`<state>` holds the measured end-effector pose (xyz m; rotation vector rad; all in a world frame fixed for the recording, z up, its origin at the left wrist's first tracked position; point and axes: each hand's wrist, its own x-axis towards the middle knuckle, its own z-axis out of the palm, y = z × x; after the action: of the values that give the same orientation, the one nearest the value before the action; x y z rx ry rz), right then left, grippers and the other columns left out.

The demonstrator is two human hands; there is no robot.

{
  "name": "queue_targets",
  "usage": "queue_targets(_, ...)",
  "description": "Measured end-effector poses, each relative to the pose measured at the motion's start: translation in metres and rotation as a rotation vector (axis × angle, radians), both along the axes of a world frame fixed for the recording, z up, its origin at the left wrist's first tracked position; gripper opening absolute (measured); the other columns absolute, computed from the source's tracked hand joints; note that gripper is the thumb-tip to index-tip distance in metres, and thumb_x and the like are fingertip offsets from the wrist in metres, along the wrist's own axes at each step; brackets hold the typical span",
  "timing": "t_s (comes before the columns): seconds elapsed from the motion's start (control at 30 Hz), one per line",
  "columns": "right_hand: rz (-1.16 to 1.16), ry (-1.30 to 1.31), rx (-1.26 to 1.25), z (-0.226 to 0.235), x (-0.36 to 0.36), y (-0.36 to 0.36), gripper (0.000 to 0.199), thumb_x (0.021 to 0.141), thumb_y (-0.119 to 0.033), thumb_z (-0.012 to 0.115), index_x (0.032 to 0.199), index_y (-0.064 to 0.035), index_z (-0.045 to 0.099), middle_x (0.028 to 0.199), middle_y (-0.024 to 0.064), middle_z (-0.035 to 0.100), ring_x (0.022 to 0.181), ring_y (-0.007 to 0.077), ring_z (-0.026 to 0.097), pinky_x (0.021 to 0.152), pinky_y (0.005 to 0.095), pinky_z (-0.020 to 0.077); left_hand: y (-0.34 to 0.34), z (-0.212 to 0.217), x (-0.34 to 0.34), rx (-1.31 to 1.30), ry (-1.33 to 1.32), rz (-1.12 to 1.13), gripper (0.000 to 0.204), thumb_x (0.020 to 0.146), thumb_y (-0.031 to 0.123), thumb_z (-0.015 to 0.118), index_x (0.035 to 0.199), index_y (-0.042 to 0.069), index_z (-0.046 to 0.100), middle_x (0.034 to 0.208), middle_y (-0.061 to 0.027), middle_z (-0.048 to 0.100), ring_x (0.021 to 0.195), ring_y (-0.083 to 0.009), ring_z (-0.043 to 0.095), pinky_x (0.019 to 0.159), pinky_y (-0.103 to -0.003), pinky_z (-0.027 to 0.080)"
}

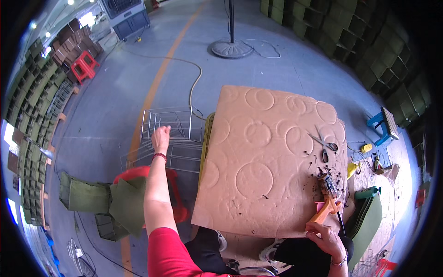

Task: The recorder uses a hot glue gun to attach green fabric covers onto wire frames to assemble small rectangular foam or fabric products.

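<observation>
My left hand point(161, 138) reaches out to the left of the board, its fingers closed at the wires of a metal wire frame point(190, 122). More wire frames point(184, 161) lie beneath it. My right hand point(326, 239) is at the near right corner of a brown cardboard-covered surface point(226, 194), fingers closed around the handle end of an orange glue gun point(328, 205). The front of the glue gun is caked with dark residue and rests on the board. Black-handled scissors point(325, 147) lie open beyond it, with black crumbs scattered around.
At left, a red stool point(177, 184) bears folded green box pieces point(127, 203). Right of the board lie green sheets point(369, 217), a green bottle point(368, 192) and a blue stool point(382, 124). A round stand base point(230, 49) and a hose point(199, 76) are on the floor ahead.
</observation>
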<state>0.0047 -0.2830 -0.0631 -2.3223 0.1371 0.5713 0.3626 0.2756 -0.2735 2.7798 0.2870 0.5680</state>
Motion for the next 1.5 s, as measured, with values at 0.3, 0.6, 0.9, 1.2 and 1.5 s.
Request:
queue_targets(0.3,0.195,-0.071,0.011,0.003,-0.03,-0.012,0.032,0.089,-0.022,0.061,0.114,-0.0013,0.058,0.095,0.016,0.069,0.093,0.0314,0.066,0.083,0.0371,0.0498,-0.084,0.251,-0.025,-0.243,-0.436,0.049,0.04,0.09,0.042,0.055,0.083,0.006,0.069,0.072,-0.015,0.067,0.07,-0.0332,0.065,0.057,-0.042,0.046)
queue_targets(0.6,0.168,-0.224,-0.041,0.003,-0.06,-0.029,0.032,0.086,-0.021,0.063,0.111,-0.0009,0.06,0.09,0.0159,0.069,0.086,0.0294,0.067,0.077,0.037,0.0505,-0.3,0.261,-0.157,-0.292,-0.379,-0.417,0.04,0.092,0.044,0.053,0.078,0.008,0.062,0.063,-0.0148,0.061,0.059,-0.0358,0.061,0.05,-0.045,0.043)
queue_targets(0.9,-0.071,-0.515,-0.052,-0.03,-0.071,-0.076,0.029,0.081,-0.011,0.065,0.108,-0.0004,0.062,0.082,0.0154,0.069,0.079,0.0283,0.067,0.073,0.037,0.0507,-0.367,0.198,-0.243,-0.26,-0.141,-0.756,0.032,0.085,0.041,0.064,0.088,0.008,0.065,0.062,-0.0114,0.062,0.061,-0.0304,0.063,0.054,-0.041,0.046)
queue_targets(1.2,-0.191,-0.616,-0.056,-0.022,-0.082,-0.086,0.024,0.082,-0.012,0.064,0.103,0.0005,0.061,0.084,0.0179,0.066,0.081,0.032,0.065,0.071,0.0391,0.0494,-0.368,0.178,-0.269,-0.184,-0.138,-0.99,0.031,0.08,0.037,0.072,0.093,0.01,0.066,0.066,-0.0099,0.065,0.064,-0.0257,0.066,0.058,-0.038,0.05)
queue_targets(1.5,-0.165,-0.593,-0.164,-0.027,-0.072,-0.088,0.021,0.084,-0.018,0.063,0.091,-0.0002,0.056,0.08,0.0192,0.062,0.079,0.0372,0.061,0.067,0.044,0.0457,-0.373,0.182,-0.264,-0.304,-0.077,-0.923,0.024,0.076,0.026,0.076,0.092,0.011,0.068,0.063,-0.0094,0.064,0.055,-0.0251,0.062,0.052,-0.036,0.047)
